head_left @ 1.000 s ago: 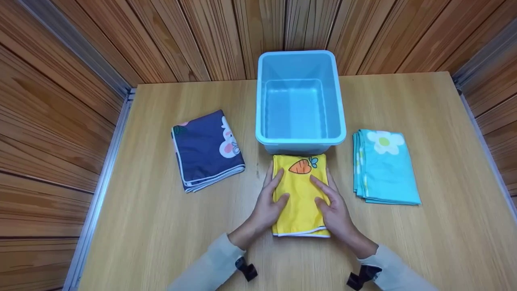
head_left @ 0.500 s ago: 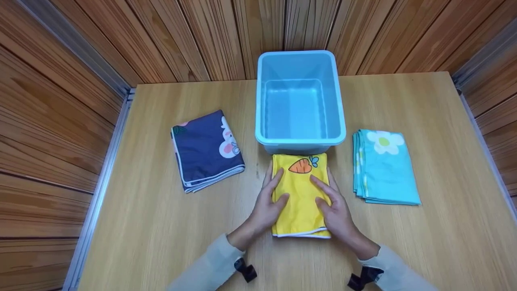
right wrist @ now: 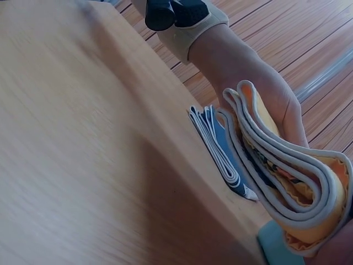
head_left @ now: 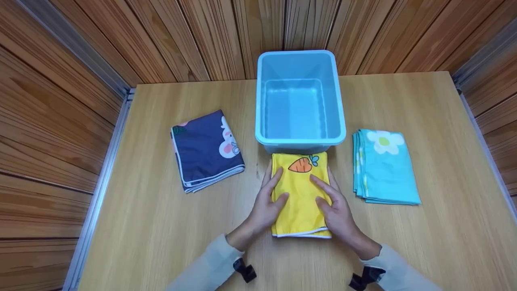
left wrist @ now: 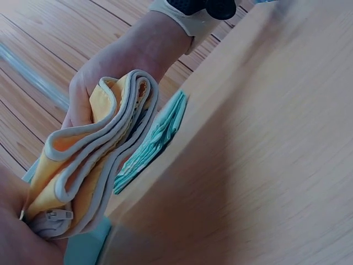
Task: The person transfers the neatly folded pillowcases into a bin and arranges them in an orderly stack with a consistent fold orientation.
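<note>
My left hand (head_left: 263, 208) and right hand (head_left: 338, 210) hold a folded yellow cloth (head_left: 299, 206) from its two sides. It has a carrot print and pale trim along its edge. Both thumbs lie on its top face, while the other fingers go partly out of sight around its sides. In the left wrist view the stacked folds of the yellow cloth (left wrist: 83, 165) show end-on, with a small zipper pull (left wrist: 58, 214). The cloth appears raised off the table in the wrist views. Just beyond it stands a light blue plastic bin (head_left: 301, 141) with nothing inside.
A folded navy cloth (head_left: 202, 151) with a white animal print lies on the left of the wooden table (head_left: 194, 242). To the right lies a folded turquoise cloth (head_left: 389, 173) with a white flower. Wood-plank walls (head_left: 226, 36) close off the back and sides.
The yellow cloth has shifted very slightly toward the bin, with both hands keeping their hold. The bin and the other two cloths have stayed in place.
</note>
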The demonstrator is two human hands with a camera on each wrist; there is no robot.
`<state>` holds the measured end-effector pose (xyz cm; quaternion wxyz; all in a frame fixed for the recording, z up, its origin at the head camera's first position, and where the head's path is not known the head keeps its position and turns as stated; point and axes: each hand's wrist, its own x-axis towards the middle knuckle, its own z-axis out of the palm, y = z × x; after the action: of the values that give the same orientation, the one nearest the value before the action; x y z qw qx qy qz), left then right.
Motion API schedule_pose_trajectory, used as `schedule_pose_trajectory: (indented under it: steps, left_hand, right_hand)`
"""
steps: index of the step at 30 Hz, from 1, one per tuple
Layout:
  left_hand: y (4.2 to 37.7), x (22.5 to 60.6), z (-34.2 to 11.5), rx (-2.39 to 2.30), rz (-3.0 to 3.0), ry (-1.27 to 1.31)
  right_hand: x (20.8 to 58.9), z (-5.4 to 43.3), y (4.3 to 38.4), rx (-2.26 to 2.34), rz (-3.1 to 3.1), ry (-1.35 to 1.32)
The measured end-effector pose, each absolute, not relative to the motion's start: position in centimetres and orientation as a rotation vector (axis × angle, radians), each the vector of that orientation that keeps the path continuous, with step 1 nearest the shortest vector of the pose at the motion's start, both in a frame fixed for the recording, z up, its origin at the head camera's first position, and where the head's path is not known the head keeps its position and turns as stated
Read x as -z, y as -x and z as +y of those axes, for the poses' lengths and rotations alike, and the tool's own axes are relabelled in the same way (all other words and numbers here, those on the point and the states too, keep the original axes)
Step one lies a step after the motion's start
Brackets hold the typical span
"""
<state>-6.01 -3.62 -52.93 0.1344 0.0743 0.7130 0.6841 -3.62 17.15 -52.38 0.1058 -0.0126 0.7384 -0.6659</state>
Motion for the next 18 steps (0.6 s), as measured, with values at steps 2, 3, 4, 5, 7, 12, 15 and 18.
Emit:
schedule_pose_trajectory:
  steps: [2, 3, 4, 5, 7, 12, 15, 18]
  left_hand:
    - [6.0, 52.8, -3.6, -1.981, 2.061, -0.206]
    - [6.0, 52.8, -3.6, -1.981, 2.060, -0.206]
    - [6.0, 52.7, -3.7, -1.981, 2.060, -0.205]
    - [5.9, 52.6, -3.7, -1.981, 2.060, -0.205]
    - [5.9, 52.5, -3.7, -1.983, 2.061, -0.205]
    - [5.7, 52.1, -3.7, -2.000, 2.052, -0.210]
    - [5.7, 51.8, -3.7, -2.025, 2.033, -0.231]
    - [5.7, 51.5, -3.8, -2.044, 2.025, -0.259]
  right_hand:
    - [52.3, 17.1, 3.6, 1.969, 2.177, 0.048]
    - [52.2, 17.1, 3.5, 1.969, 2.181, 0.050]
    - [52.2, 17.1, 3.5, 1.976, 2.170, 0.050]
    - [52.1, 17.1, 3.4, 1.982, 2.158, 0.047]
    - [51.9, 17.1, 3.4, 1.994, 2.133, 0.038]
    - [51.3, 17.1, 3.2, 1.986, 2.143, 0.032]
    - [50.9, 17.1, 3.2, 1.978, 2.163, 0.037]
    - [50.7, 17.1, 3.2, 1.987, 2.156, 0.038]
